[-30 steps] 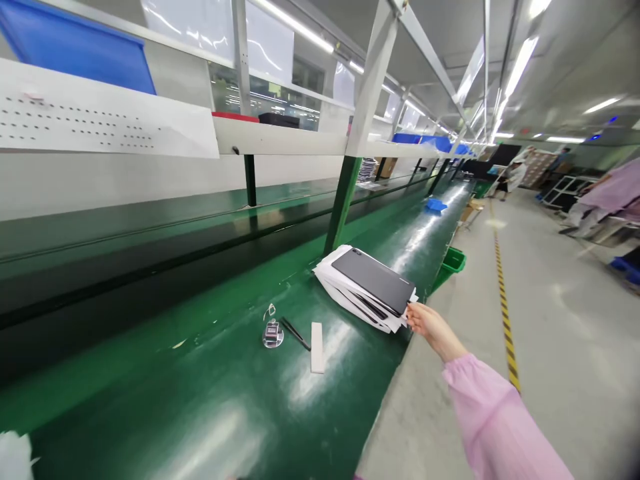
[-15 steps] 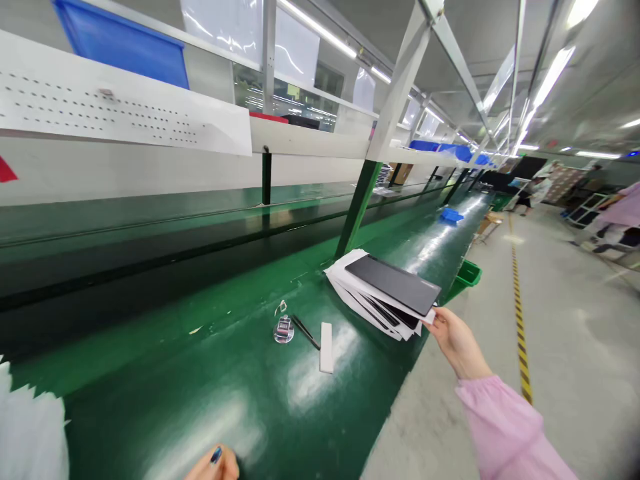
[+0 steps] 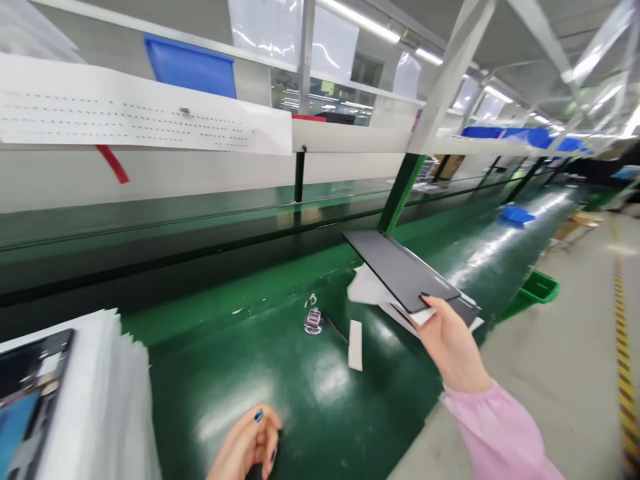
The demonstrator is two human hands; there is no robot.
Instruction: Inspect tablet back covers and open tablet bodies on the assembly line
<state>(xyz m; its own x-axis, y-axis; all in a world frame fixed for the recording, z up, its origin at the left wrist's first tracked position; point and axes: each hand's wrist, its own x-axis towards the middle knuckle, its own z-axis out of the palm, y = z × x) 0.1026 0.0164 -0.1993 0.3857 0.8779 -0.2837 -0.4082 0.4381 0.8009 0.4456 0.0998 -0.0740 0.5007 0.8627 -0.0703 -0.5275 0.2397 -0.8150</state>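
At four o'clock, the right hand pinches a dark panel at one end; that one-sided hold could let it tip (left hand, seven o'clock, curled, contents unclear).

The bottom edge cuts off the left hand, and a dark object under it shows too little to identify. At near left, the stack and the device on it run out of view. The right hand and grey panel partly hide the white sheets below. The paper strip's print is unreadably small.
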